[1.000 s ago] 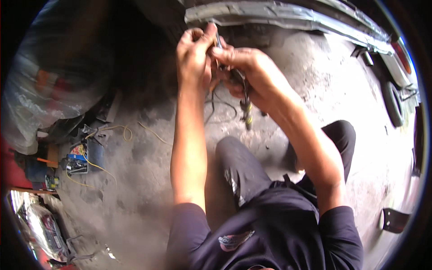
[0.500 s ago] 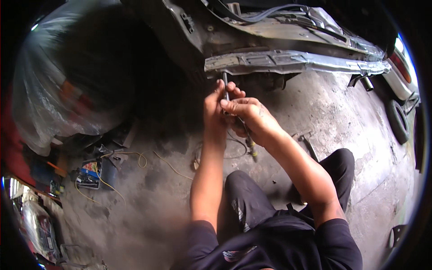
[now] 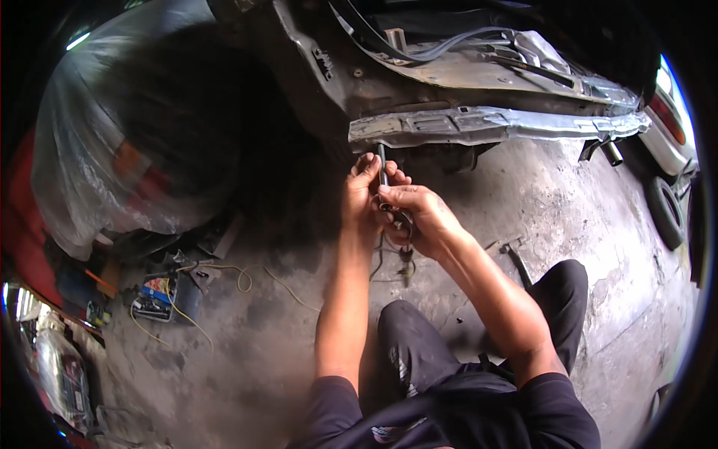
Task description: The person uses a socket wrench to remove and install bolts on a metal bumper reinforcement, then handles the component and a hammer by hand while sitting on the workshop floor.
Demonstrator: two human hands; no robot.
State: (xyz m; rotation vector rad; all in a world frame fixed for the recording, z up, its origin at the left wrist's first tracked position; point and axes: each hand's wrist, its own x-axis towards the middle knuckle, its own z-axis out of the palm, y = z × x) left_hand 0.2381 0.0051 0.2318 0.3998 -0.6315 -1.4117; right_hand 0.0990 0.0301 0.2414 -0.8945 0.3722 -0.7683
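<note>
Both hands are raised in front of me at a slim metal rod-like air tool (image 3: pixel 383 166), its tip just under the lower edge of a silver car body panel (image 3: pixel 449 123). My left hand (image 3: pixel 362 191) is closed around the shaft, with thumb and fingertips on either side of it. Lower down, my right hand (image 3: pixel 425 217) grips the tool's thicker end, its thumb pressed on top. A dark hose with a fitting (image 3: pixel 406 262) hangs beneath the right hand. Whether the tip touches the panel, I cannot tell.
Clear plastic sheeting (image 3: pixel 82 165) drapes over something at the left. On the concrete floor lie an open tool case (image 3: pixel 158 299), a yellow cord (image 3: pixel 280 283) and a hammer-like tool (image 3: pixel 517 262). A tyre (image 3: pixel 664 213) stands at the right beside another vehicle.
The car panel, hands and floor items all sit slightly lower in the picture. My hands keep their hold on the tool, and the hanging hose fitting has swung a little left.
</note>
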